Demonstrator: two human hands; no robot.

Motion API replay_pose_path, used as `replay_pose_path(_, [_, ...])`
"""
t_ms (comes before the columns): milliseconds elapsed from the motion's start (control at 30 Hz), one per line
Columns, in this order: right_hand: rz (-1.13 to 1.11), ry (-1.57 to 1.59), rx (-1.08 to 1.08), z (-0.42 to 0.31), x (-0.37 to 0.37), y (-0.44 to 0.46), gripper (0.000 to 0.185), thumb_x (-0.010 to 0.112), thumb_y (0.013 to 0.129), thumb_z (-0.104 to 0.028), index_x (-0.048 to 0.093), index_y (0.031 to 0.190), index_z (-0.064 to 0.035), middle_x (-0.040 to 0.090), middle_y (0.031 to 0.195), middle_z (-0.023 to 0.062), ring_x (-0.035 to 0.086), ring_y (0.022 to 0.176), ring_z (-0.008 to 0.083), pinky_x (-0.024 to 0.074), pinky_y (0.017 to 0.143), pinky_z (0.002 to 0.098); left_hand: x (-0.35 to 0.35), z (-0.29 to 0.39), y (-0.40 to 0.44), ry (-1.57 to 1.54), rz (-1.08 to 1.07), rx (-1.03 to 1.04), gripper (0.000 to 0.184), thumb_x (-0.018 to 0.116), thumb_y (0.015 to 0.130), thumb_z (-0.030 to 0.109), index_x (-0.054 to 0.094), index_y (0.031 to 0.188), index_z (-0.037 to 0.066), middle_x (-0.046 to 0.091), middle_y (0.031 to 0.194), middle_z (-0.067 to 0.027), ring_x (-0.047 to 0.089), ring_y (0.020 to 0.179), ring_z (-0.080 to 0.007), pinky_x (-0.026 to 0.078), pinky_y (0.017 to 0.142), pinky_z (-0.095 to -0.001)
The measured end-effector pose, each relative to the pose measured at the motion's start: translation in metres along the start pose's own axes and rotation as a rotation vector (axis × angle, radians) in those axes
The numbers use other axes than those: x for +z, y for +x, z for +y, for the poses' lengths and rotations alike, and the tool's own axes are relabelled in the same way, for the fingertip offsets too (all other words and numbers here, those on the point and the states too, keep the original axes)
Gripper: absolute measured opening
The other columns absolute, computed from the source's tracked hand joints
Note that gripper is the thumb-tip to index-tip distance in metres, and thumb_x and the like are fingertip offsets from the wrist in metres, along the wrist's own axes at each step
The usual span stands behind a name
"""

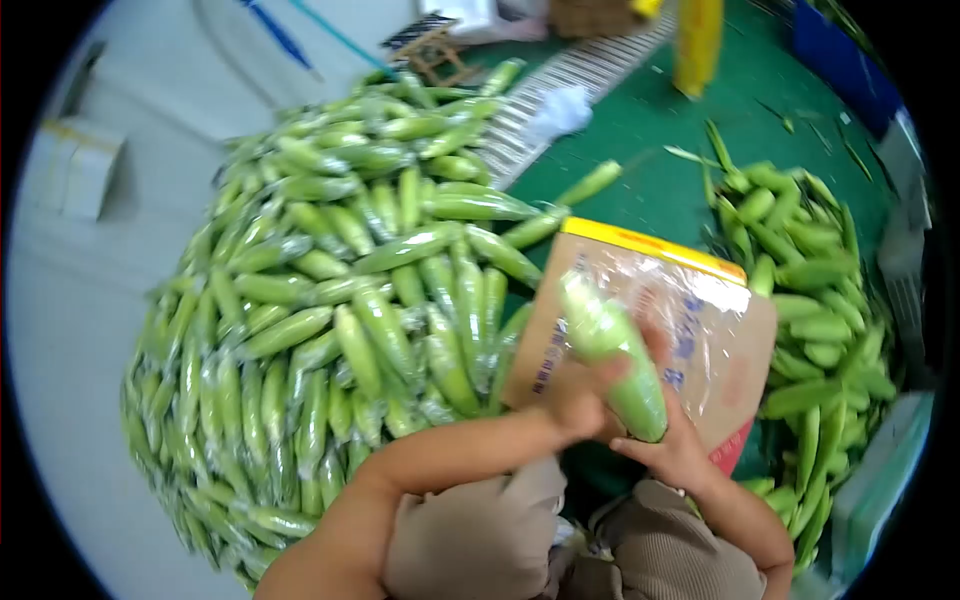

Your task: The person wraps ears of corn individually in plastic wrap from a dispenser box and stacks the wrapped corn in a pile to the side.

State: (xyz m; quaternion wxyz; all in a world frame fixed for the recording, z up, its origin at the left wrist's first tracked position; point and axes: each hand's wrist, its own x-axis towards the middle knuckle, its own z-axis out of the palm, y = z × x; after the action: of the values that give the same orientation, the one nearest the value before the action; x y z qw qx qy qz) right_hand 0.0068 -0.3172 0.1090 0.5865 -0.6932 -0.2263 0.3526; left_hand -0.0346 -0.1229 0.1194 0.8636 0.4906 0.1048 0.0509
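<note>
A green ear of corn in its husk [630, 385] is held tilted over a brown cardboard box [735, 350] with a yellow edge and clear film on top. My right hand [675, 435] grips the ear near its lower end, with fingers wrapped behind it. From the left, my left hand [585, 395] reaches against the ear's side; motion blurs its fingers, so their pose is unclear. Clear wrap seems to shine on the ear's upper part.
On the left lies a large heap of film-wrapped ears [380, 320]. Unwrapped ears [815, 270] are piled at the right. Behind the box are a slatted metal strip [515, 135], a yellow object [698, 45] and a blue container [845, 60].
</note>
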Motion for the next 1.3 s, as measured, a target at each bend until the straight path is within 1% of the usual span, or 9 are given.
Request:
replay_pose_path(200, [-0.034,-0.086,-0.113,0.002,-0.003,0.009,0.094,0.085,0.078,-0.011,0.035,0.157,-0.0054,0.05,0.145,0.0144,0.055,0.128,0.0309,0.0453,0.109,0.0425,-0.036,0.02,0.02,0.082,0.198,-0.043,0.048,0.079,0.09,0.022,0.058,0.129,0.005,0.067,0.112,-0.0085,0.066,0.102,-0.0202,0.055,0.094,-0.0375])
replay_pose_path(367, [0.651,0.201,-0.024,0.103,-0.096,-0.051,0.07,0.077,0.09,-0.007,0.046,0.152,-0.0047,0.062,0.13,0.0124,0.062,0.116,0.0251,0.0492,0.104,0.0397,-0.243,0.226,0.164,0.132,0.596,0.547,0.046,0.073,0.093,0.023,0.059,0.133,0.005,0.062,0.126,-0.0114,0.059,0.118,-0.0259,0.045,0.104,-0.0443])
replay_pose_path(467, [1.052,-0.564,0.055,0.162,-0.17,-0.115,0.046,0.077,0.087,-0.005,0.061,0.131,-0.0035,0.066,0.116,0.0122,0.064,0.108,0.0252,0.0518,0.096,0.0368,-0.249,0.187,0.19,0.538,0.74,0.532,0.045,0.07,0.095,0.024,0.06,0.135,0.006,0.059,0.135,-0.0132,0.055,0.127,-0.0294,0.039,0.111,-0.0484])
replay_pose_path(633, [1.179,-0.932,0.479,0.238,-0.204,-0.166,0.069,0.082,0.085,-0.034,0.054,0.137,0.0012,0.06,0.127,0.0265,0.056,0.12,0.0448,0.0459,0.105,0.05,-0.088,-0.023,0.079,1.6,-0.46,0.7,0.045,0.064,0.097,0.025,0.062,0.138,0.007,0.054,0.15,-0.0161,0.047,0.142,-0.0351,0.029,0.121,-0.0552])
replay_pose_path(767, [1.071,-0.213,0.61,0.221,-0.205,-0.109,0.095,0.086,0.08,-0.051,0.045,0.144,0.0067,0.053,0.14,0.03,0.052,0.131,0.0441,0.044,0.11,0.0487,-0.048,-0.062,0.046,1.895,-0.518,0.388,0.054,0.067,0.091,0.04,0.064,0.141,0.021,0.043,0.162,-0.0126,0.036,0.151,-0.0348,0.017,0.124,-0.0623])
replay_pose_path(867, [1.466,-0.184,0.862,0.257,-0.211,-0.055,0.11,0.092,0.069,-0.055,0.04,0.141,0.0087,0.05,0.139,0.0316,0.051,0.13,0.0448,0.0457,0.109,0.0502,-0.047,-0.055,0.038,1.895,-0.532,0.293,0.055,0.067,0.092,0.039,0.064,0.143,0.019,0.038,0.166,-0.0127,0.032,0.154,-0.0367,0.017,0.124,-0.0631])
replay_pose_path(1067, [1.65,-0.106,0.335,0.282,-0.194,-0.077,0.066,0.086,0.079,-0.027,0.055,0.131,-0.0013,0.061,0.124,0.0165,0.06,0.112,0.0306,0.047,0.1,0.0401,-0.053,-0.058,0.034,1.879,-0.451,0.362,0.052,0.068,0.092,0.046,0.064,0.143,0.034,0.041,0.165,-0.0087,0.031,0.153,-0.0405,0.017,0.123,-0.0668])
replay_pose_path(1167, [1.479,0.186,0.037,0.206,-0.175,-0.096,0.065,0.08,0.081,-0.024,0.052,0.136,-0.0031,0.058,0.131,0.0115,0.06,0.113,0.0253,0.0475,0.101,0.0377,-0.053,-0.059,0.034,1.859,-0.448,0.375,0.051,0.069,0.092,0.046,0.065,0.142,0.034,0.041,0.165,-0.0083,0.03,0.154,-0.0418,0.017,0.122,-0.0679])
replay_pose_path(1300, [0.872,-0.318,-0.234,0.099,-0.179,-0.062,0.076,0.082,0.072,-0.026,0.053,0.139,-0.0051,0.06,0.128,0.0133,0.058,0.118,0.0286,0.0454,0.106,0.0412,-0.05,-0.056,0.035,1.908,-0.449,0.39,0.048,0.069,0.091,0.044,0.067,0.138,0.033,0.045,0.161,-0.0074,0.035,0.15,-0.0401,0.017,0.122,-0.0673])
